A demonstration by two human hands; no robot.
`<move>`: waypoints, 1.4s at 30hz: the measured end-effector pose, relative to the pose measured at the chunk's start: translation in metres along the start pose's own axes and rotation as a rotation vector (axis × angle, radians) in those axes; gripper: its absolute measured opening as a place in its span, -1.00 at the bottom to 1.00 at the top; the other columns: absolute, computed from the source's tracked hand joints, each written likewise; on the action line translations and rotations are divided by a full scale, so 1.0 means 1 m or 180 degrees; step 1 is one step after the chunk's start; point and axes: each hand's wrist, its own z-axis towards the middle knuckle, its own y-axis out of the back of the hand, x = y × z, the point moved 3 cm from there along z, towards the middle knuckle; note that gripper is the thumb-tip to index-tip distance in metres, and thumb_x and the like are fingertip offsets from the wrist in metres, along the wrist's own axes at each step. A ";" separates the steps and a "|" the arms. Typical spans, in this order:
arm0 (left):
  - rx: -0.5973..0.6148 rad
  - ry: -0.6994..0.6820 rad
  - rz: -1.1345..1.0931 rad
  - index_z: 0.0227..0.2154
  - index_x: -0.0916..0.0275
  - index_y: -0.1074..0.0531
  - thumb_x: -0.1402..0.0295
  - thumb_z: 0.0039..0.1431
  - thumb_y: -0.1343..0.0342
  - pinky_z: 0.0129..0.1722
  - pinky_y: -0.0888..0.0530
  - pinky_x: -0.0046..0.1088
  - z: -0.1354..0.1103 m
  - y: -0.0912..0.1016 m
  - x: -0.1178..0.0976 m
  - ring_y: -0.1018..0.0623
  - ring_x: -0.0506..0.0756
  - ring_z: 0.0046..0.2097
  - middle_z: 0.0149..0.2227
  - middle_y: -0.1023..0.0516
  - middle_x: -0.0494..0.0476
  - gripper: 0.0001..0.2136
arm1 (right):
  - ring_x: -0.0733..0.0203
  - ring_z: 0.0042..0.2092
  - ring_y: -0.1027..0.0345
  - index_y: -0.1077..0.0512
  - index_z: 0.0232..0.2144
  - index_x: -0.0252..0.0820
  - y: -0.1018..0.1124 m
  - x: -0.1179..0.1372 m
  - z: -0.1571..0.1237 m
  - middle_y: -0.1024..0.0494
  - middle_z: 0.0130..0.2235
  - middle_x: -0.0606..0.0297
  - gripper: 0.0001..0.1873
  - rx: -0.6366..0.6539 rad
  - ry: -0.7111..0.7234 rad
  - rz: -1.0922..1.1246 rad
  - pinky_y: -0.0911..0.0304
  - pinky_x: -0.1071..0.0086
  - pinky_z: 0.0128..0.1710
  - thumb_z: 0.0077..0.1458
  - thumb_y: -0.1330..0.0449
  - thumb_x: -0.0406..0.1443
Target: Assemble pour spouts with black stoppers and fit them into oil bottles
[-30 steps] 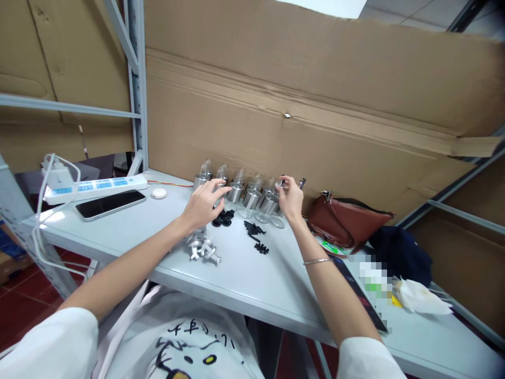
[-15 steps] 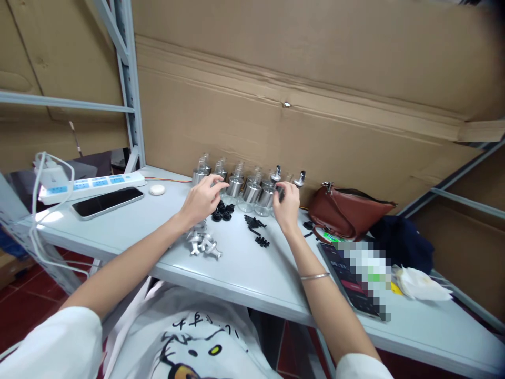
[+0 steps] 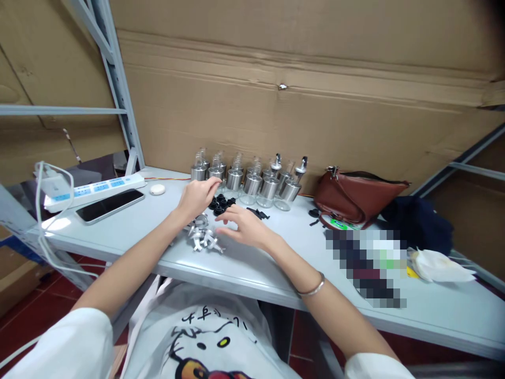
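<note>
Right hand [image 3: 246,230], empty and spread, is swinging back from the bottles [image 3: 252,182] beyond it to the loose spouts [image 3: 203,239] at its fingertips, so I'm counting that fitting done.

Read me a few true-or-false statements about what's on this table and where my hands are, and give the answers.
1. Two of the bottles in the back row have spouts on. True.
2. The right hand holds a bottle. False: it is open and empty, over the table next to the silver parts.
3. The phone lies beside the power strip. True.
4. The brown bag sits left of the bottles. False: it is to their right.
5. The left hand is at the black caps. True.
</note>
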 end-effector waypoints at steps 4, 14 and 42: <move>-0.0040 0.0046 -0.0339 -0.32 0.23 -0.37 0.30 0.19 0.03 -0.53 -0.21 -0.54 0.000 0.000 -0.002 -0.37 0.00 -0.55 -0.56 -0.39 -0.02 -0.86 | 0.19 -0.25 -0.29 -0.47 -0.25 -0.21 -0.006 0.010 0.000 -0.49 -0.35 0.21 -0.77 0.0153 0.0058 0.0209 -0.21 0.35 -0.22 0.14 -0.13 -0.19; -0.1038 0.0244 -0.1421 -0.63 0.19 0.12 0.36 0.16 0.08 -0.57 -0.10 -0.56 -0.003 -0.006 -0.003 0.00 -0.09 -0.60 -0.65 0.08 -0.14 -0.65 | 0.30 -0.43 -0.24 -0.42 -0.47 -0.23 -0.002 0.017 -0.003 -0.45 -0.44 0.31 -0.64 0.0504 -0.0154 0.0204 -0.10 0.45 -0.41 -0.18 -0.35 -0.07; 0.0710 -0.1801 -0.0288 -0.41 0.25 -0.34 -0.21 0.09 0.17 -0.59 -0.10 -0.52 -0.019 -0.016 -0.038 -0.46 0.03 -0.59 -0.65 -0.45 -0.01 -0.45 | 0.46 -0.59 0.11 -0.41 -0.53 -0.30 0.041 -0.029 -0.014 -0.13 -0.65 0.49 -0.59 0.0142 -0.1223 0.1923 0.16 0.47 -0.57 -0.01 -0.15 -0.02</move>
